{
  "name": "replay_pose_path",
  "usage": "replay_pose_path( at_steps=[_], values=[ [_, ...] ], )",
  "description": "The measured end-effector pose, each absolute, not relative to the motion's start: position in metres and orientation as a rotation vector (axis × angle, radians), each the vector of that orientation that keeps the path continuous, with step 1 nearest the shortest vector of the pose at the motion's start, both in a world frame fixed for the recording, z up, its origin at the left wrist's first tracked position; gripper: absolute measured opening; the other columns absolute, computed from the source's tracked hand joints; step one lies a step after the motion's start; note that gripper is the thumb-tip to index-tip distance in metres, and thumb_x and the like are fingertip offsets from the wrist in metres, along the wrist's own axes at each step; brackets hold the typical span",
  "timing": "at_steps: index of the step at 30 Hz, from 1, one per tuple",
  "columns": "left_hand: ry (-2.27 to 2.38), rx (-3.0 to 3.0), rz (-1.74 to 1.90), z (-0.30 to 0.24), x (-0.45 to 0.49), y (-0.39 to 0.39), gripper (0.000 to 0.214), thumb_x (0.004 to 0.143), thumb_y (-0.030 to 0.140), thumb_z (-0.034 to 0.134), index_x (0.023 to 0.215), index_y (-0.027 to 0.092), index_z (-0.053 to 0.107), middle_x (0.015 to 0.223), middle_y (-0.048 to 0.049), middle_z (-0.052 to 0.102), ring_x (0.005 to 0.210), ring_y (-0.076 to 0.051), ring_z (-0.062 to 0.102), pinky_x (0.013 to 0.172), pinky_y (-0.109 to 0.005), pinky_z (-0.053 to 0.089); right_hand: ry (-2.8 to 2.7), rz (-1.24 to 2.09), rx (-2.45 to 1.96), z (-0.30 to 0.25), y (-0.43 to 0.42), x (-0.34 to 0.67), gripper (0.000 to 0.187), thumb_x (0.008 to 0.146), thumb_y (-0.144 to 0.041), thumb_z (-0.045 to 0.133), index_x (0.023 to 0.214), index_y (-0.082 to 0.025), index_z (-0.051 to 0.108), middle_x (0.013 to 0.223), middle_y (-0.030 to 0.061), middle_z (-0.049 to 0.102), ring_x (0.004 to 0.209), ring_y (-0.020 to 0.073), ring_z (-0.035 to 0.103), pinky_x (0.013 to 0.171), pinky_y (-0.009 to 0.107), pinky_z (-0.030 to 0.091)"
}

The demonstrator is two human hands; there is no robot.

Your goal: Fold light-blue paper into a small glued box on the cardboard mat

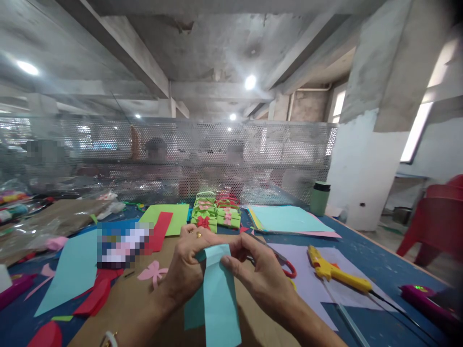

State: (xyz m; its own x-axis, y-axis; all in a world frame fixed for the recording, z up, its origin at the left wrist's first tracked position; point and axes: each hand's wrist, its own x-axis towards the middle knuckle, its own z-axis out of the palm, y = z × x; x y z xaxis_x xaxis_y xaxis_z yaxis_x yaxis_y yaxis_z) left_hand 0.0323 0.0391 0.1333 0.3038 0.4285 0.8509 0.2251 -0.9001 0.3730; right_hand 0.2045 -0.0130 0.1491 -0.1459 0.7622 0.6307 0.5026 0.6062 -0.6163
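A folded light blue paper strip (221, 299) hangs between my hands over a brown cardboard sheet (133, 318). At its upper left, my left hand (188, 267) has its fingers closed round the paper's folded edge. My right hand (258, 267) pinches the top right edge between thumb and fingers. Left of my left hand lies a pink paper butterfly cut-out (153, 273). Scissors with red handles (290, 270) lie partly hidden behind my right hand. Beyond my hands stand several small green paper bags (228, 218) with red or pink bows.
A yellow glue gun (338, 275) with a cord rests on lilac paper (361, 260) at the right. Light blue sheets (289, 219) and a green bottle (320, 198) are behind. Red paper pieces (94, 296) and a light blue sheet (74, 265) lie left. A perforated metal screen (202, 164) stands at the back.
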Motion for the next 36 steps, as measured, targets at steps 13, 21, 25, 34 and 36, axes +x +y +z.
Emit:
replay_pose_path(
  at_steps=[13,21,25,34,36],
  values=[
    [0.633,2.408,1.629,0.134,0.034,0.039,0.012,0.086,0.037,0.068,0.085,0.028,0.076,0.076,0.0028,0.073,0.069,-0.017,0.059,0.085,-0.040,0.030,-1.790,0.385,-1.037,0.150,-0.013,0.205,0.015,0.086,-0.029,0.064,0.077,-0.019,0.056,0.071,-0.0017,0.057,0.065,0.0120,0.052,0.060,0.026,0.042],
    [0.683,2.422,1.602,0.134,0.033,0.038,0.012,0.086,0.035,0.066,0.083,0.026,0.075,0.074,0.0026,0.072,0.066,-0.016,0.058,0.087,-0.039,0.030,-1.798,0.355,-1.065,0.150,-0.013,0.203,0.017,0.087,-0.030,0.063,0.076,-0.019,0.057,0.071,-0.0010,0.058,0.065,0.0123,0.051,0.060,0.026,0.041],
    [0.653,2.418,1.569,0.135,0.032,0.039,0.018,0.090,0.028,0.060,0.102,0.027,0.073,0.084,0.0012,0.074,0.071,-0.017,0.061,0.086,-0.038,0.031,-1.781,0.391,-1.079,0.150,-0.011,0.206,0.022,0.089,-0.036,0.061,0.076,-0.019,0.059,0.072,-0.0006,0.059,0.065,0.0124,0.051,0.060,0.026,0.043],
    [0.594,2.488,1.463,0.136,0.034,0.039,0.020,0.096,0.027,0.053,0.102,0.026,0.072,0.084,0.0001,0.074,0.072,-0.016,0.060,0.087,-0.038,0.032,-1.705,0.477,-1.013,0.152,-0.001,0.218,0.029,0.092,-0.043,0.057,0.079,-0.018,0.061,0.070,-0.0001,0.059,0.066,0.0129,0.053,0.061,0.027,0.042],
    [0.586,2.497,1.480,0.134,0.035,0.040,0.018,0.095,0.025,0.054,0.099,0.025,0.072,0.079,0.0009,0.071,0.070,-0.016,0.059,0.086,-0.037,0.034,-1.717,0.551,-0.965,0.151,0.000,0.218,0.026,0.091,-0.042,0.059,0.083,-0.017,0.062,0.072,-0.0005,0.059,0.066,0.0121,0.052,0.062,0.027,0.042]
  ],
)
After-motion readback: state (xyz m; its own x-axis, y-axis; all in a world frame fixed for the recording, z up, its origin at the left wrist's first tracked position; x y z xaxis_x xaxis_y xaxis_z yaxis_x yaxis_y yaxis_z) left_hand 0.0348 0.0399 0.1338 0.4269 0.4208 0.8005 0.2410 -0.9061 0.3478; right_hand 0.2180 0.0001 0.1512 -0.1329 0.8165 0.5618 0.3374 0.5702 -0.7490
